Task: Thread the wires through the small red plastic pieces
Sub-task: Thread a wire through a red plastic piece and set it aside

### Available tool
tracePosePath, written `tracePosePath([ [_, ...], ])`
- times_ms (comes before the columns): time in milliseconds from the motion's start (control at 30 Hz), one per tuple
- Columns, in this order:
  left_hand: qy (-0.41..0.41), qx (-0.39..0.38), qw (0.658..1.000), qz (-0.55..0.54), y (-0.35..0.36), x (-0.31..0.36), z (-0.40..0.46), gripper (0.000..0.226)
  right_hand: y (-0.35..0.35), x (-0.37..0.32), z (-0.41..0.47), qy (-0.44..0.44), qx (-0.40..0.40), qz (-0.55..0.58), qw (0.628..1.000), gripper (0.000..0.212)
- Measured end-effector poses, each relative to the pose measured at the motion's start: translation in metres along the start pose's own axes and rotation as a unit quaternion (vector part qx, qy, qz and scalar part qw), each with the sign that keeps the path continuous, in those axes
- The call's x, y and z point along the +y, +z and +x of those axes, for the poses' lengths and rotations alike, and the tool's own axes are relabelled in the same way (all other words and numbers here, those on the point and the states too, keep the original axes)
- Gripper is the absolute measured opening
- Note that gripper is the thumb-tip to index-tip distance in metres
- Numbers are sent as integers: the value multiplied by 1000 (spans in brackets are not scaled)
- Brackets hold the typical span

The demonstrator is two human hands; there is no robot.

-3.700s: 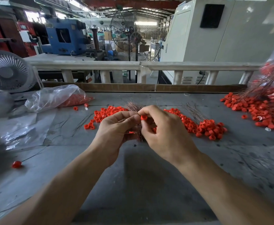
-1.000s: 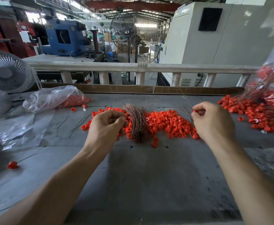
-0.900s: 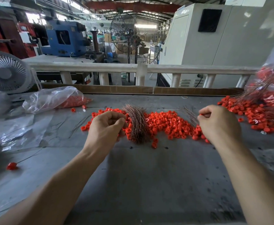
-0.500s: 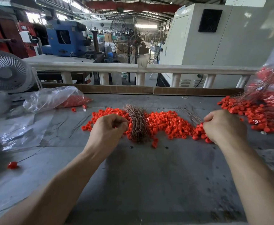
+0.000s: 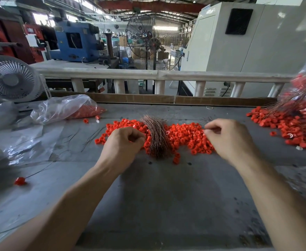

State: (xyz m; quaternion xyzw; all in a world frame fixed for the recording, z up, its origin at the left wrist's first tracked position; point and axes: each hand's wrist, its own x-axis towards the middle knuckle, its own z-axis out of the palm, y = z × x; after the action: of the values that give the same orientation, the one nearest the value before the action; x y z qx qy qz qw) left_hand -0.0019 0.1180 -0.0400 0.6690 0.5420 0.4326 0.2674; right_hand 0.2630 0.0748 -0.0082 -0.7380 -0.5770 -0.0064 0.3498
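Note:
A heap of small red plastic pieces lies across the middle of the grey table. A bundle of thin copper-coloured wires rests on the heap. My left hand sits just left of the bundle, fingers curled, thumb and forefinger pinched together at the bundle's edge as if on a wire. My right hand is down on the right end of the heap, its curled fingertips pinching at a red piece. A second pile of red pieces with wires through them lies at the far right.
A clear bag of red pieces and loose plastic sheeting lie at the left. A white fan stands behind them. One red piece on a wire lies near the left front. A cardboard strip lines the table's back edge.
My right hand carried a wire with a red piece toward the right, then dropped and came back left onto the heap. My left hand stayed by the bundle.

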Motion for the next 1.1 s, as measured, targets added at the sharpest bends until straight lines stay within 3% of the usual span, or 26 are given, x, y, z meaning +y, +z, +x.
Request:
tracePosePath([
  [100,28,-10,998,47,1,0,-1,13,15,-19,-12,-86,-78,50,992,3],
  [167,51,-24,996,70,1,-1,-2,17,26,-30,-18,-135,-109,56,983,9],
  [367,62,-43,992,105,3,-2,-3,26,47,-49,-30,-199,-94,56,974,28],
  [533,50,-29,989,135,2,1,-6,14,54,-52,-32,-196,-81,6,977,28],
  [700,7,-55,973,222,-2,3,-7,35,57,-51,-31,-198,-81,-8,977,18],
  [933,8,-66,975,211,1,4,-7,25,56,-51,-33,-207,-77,9,975,17],
  [1100,7,-68,975,211,0,4,-8,36,55,-53,-34,-210,-65,20,975,16],
])
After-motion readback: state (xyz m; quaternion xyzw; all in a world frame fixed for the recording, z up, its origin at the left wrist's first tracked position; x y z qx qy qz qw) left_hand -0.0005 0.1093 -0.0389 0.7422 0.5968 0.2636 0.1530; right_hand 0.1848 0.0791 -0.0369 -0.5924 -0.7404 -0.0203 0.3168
